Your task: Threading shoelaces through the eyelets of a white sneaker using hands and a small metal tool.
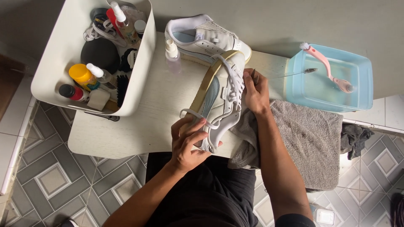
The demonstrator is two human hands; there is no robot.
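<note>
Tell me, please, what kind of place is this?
Probably a home shoe-cleaning spot on a tiled floor: a white caddy of brushes and bottles, a blue water basin, and a white sneaker in both hands.

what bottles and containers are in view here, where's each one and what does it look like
Yellow-capped bottle: left in the white caddy, stubby.
Red bottle, black cap: caddy's near corner, lying down.
Clear spray bottle, white nozzle: caddy's far end.
Small clear spray bottle: on the table beside the far white shoe.
Blue tub: right, with a pink brush.
</note>
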